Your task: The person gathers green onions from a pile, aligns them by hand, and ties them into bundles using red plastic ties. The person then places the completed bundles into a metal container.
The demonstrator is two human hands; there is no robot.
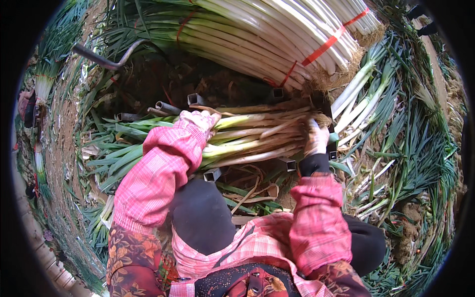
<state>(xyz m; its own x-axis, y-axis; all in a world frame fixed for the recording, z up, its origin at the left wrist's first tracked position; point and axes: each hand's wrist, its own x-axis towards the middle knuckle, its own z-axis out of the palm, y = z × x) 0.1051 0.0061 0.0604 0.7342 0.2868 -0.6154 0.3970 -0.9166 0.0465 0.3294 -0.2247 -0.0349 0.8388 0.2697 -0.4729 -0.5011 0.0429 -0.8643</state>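
Long-stemmed green onions with brownish outer skins lie sideways across a metal frame in front of me. My left hand, in a light patterned glove, grips the pile where the stalks turn green. At the root end, my gloved right hand is closed around the stalk ends, with a tuft of roots showing above it. Its fingertips are partly hidden. Square metal tube ends of the frame stick up on both sides of the pile.
Beyond the frame lies a large stack of cleaned green onions, bound with red tape. A bent metal bar juts out at the upper left. Loose onions and leaves cover the ground at right. A tied bundle lies far left.
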